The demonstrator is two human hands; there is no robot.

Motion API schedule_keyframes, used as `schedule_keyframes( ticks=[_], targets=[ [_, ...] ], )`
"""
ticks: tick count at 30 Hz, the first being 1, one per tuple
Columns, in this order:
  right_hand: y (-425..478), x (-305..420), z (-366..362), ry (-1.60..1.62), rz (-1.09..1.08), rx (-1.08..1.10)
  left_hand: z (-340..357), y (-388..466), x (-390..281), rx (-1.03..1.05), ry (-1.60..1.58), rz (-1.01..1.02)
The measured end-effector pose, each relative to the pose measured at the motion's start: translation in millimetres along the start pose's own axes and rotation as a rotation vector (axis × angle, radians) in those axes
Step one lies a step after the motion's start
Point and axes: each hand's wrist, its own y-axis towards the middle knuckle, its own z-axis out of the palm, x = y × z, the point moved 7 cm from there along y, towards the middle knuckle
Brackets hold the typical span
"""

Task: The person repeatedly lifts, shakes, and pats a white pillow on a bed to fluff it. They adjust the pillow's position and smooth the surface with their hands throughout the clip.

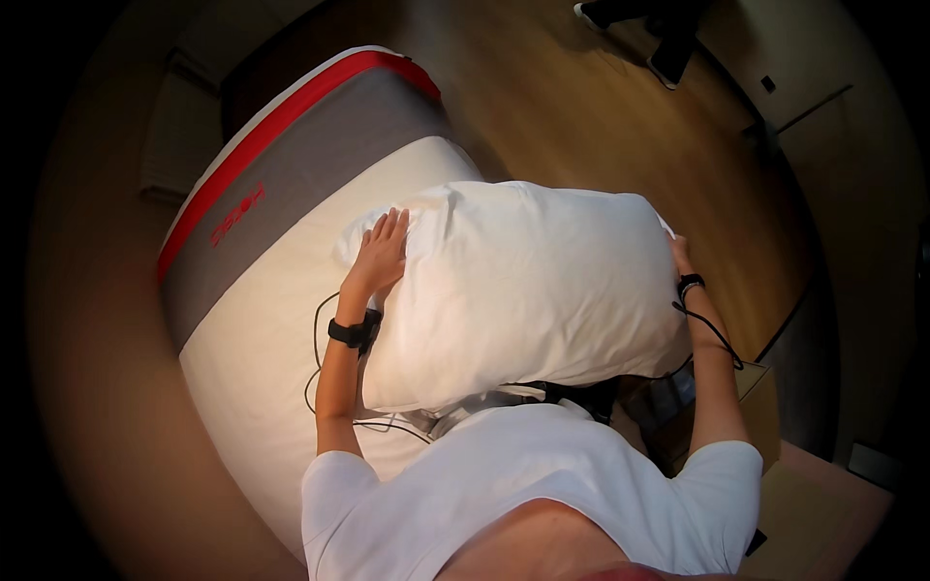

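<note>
A plump white pillow [538, 283] spans the space between my hands, in front of my torso and partly over the bed [269, 348]. My left hand [385, 250] lies along the pillow's left end, fingers stretched out, over white cloth at that edge; whether it grips is not plain. At the right end, my right hand [679, 254] holds the pillow's edge, its fingertips partly hidden. Both wrists wear black straps with thin black cables. The bed has a white cover with a grey and red bed runner [290, 189] across it.
A wooden cabinet [759, 399] stands near my right elbow. Wooden floor [567, 131] lies beyond the pillow, where a person's dark-clad legs [672, 54] show at the top. Black cables hang near both my arms.
</note>
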Motion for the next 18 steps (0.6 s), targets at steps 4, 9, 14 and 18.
schedule_keyframes(
  ticks=[4,9,14,18],
  targets=[
    [-40.9,64.9,17.2,-0.465,-0.267,-0.230,3.0,-22.2,9.7,0.009,-0.025,-0.066],
    [-34.1,74.3,22.5,-0.913,-0.450,-0.262,9.7,-23.1,11.1,-0.004,-0.004,-0.033],
    [-1.6,87.0,-3.7,-1.017,-0.429,-0.137,-27.9,-24.9,4.0,-0.006,0.117,-0.020],
    [-23.1,233.3,43.1,-0.979,-0.570,0.299,-26.7,-58.1,44.3,-0.086,0.139,-0.107]
  ],
)
